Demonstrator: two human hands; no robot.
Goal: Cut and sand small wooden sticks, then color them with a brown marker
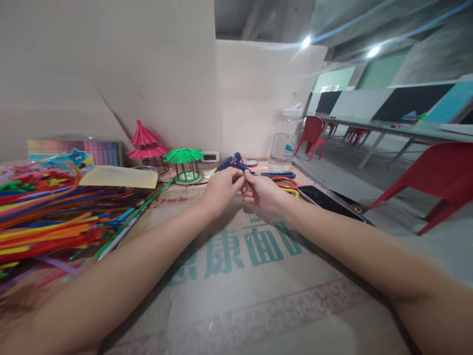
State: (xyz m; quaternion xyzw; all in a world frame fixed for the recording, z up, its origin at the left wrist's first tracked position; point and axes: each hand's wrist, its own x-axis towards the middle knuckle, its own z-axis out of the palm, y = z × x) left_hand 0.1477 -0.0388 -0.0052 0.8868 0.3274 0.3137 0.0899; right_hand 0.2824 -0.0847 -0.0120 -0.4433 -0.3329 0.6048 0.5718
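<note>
My left hand [224, 188] and my right hand [261, 191] meet above the far part of the cardboard-like work surface [236, 296]. Fingers of both hands are pinched together at one spot, and whatever is between them is too small or hidden to name. Just behind them lies a blue glue gun [234, 161], partly covered by my left hand. To the right of my fingers are a blue utility knife [279, 175] and the orange handle of scissors [287, 183]. Left of the hands stands a small pavilion with a green roof [185, 157], beside one with a pink tiered roof [148, 143].
Many coloured pipe cleaners [48, 222] are heaped at the left, near a marker set [103, 150]. A clear water bottle [284, 145] stands at the back right, and a black phone-like slab [328, 204] lies at the right edge. Red chairs [436, 177] stand beyond.
</note>
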